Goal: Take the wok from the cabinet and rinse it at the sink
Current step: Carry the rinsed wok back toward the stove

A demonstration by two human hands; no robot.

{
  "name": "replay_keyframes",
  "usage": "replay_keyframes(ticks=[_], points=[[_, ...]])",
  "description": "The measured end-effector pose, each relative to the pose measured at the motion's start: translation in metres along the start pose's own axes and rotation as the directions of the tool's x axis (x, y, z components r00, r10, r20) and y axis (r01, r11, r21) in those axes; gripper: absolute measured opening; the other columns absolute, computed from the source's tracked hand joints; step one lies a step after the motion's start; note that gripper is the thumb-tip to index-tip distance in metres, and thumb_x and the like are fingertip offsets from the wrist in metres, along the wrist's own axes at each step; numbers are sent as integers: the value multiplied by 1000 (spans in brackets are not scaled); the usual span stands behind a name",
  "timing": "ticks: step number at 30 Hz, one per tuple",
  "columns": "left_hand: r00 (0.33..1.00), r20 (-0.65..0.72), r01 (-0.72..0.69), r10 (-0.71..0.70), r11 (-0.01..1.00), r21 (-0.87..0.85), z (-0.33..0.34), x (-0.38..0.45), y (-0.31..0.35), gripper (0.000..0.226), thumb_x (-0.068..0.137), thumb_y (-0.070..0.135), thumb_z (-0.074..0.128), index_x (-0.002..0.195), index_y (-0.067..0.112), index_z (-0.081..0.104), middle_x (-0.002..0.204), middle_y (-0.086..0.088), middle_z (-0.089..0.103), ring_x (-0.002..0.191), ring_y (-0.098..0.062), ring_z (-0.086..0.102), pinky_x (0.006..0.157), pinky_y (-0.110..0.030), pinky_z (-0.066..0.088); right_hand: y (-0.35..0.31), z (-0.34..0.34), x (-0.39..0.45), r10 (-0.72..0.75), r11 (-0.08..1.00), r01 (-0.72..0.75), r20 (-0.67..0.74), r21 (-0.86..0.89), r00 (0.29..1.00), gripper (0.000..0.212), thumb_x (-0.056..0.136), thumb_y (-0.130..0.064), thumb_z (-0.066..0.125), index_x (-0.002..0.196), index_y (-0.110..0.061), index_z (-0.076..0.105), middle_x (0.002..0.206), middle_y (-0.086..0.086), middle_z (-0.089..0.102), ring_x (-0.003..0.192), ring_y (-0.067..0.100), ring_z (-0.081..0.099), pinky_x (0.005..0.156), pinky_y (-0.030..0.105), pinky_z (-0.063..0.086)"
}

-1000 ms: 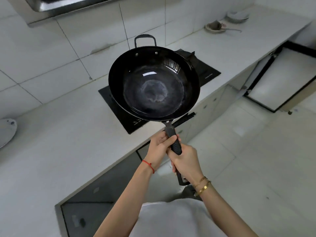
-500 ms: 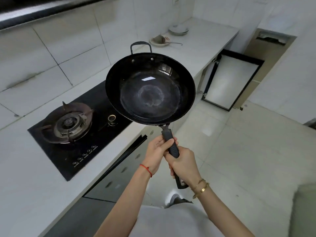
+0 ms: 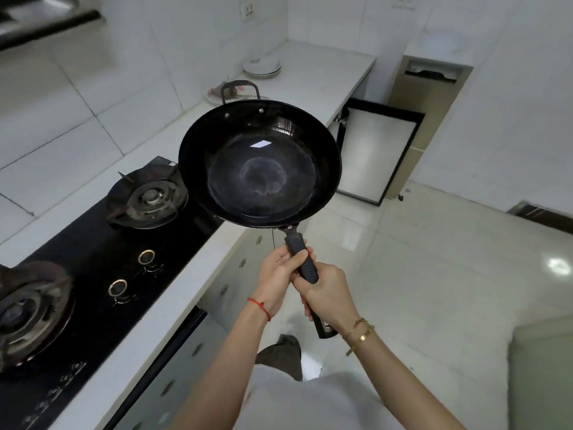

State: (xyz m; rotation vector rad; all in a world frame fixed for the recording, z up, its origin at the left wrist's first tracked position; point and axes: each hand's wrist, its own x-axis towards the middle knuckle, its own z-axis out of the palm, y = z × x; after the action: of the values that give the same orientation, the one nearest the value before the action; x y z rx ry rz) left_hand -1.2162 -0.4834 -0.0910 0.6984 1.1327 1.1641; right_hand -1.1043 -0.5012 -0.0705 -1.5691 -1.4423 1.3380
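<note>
Together, left hand (image 3: 277, 271) and right hand (image 3: 327, 293) grip the wok (image 3: 259, 164) handle, fingers wrapped tight.

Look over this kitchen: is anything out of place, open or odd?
One thing: the cabinet door at the counter's far end stands wide open. Otherwise the wok, held level by the left hand and right hand, looks empty and undamaged.

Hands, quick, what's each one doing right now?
Left hand: closed on the handle of the wok.
Right hand: closed on the handle, lower down.
</note>
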Motion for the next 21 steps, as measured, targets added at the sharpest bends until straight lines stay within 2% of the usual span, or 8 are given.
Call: replay_keyframes(ticks=[5, 8, 12, 16, 21], points=[[1000, 19, 17, -17, 1000, 2, 15, 70, 7, 34, 94, 2, 59, 124, -12, 56, 100, -16, 68, 88, -15, 68, 81, -22, 55, -2, -20, 65, 7, 1000, -7, -19, 3, 1000, 28, 87, -17, 62, 66, -1, 53, 47, 13, 56, 31, 22, 53, 37, 30, 45], [999, 25, 21, -21, 1000, 0, 23, 118, 15, 33, 94, 2, 59, 124, -11, 57, 99, -15, 68, 88, -15, 68, 81, -21, 55, -7, -31, 112, 21, 1000, -21, -18, 9, 1000, 29, 87, -17, 62, 71, 6, 56, 51, 16, 58, 33, 23, 54, 37, 33, 47], [999, 33, 34, -34, 999, -3, 34, 186, 34, 32, 95, 3, 57, 125, -10, 56, 99, -14, 67, 90, -16, 67, 82, -22, 54, -20, -49, 181, 34, 999, -34, -6, -2, 999, 27, 87, -18, 62, 74, 6, 58, 56, 25, 62, 35, 26, 56, 38, 33, 49], [998, 56, 29, -29, 1000, -4, 43, 252, 56, 29, 96, 1, 54, 123, -10, 56, 97, -14, 65, 92, -19, 64, 84, -24, 53, -36, -63, 249, 60, 998, -60, 7, -4, 998, 23, 87, -16, 61, 74, 3, 58, 56, 18, 60, 36, 24, 56, 37, 32, 49], [999, 21, 43, -42, 999, -11, 45, 318, 82, 25, 96, 1, 55, 121, -3, 61, 97, -11, 69, 93, -17, 67, 82, -21, 54, -58, -71, 317, 55, 998, -55, 20, -22, 998, 24, 89, -17, 61, 74, 1, 58, 56, 16, 61, 35, 22, 56, 37, 30, 48]])
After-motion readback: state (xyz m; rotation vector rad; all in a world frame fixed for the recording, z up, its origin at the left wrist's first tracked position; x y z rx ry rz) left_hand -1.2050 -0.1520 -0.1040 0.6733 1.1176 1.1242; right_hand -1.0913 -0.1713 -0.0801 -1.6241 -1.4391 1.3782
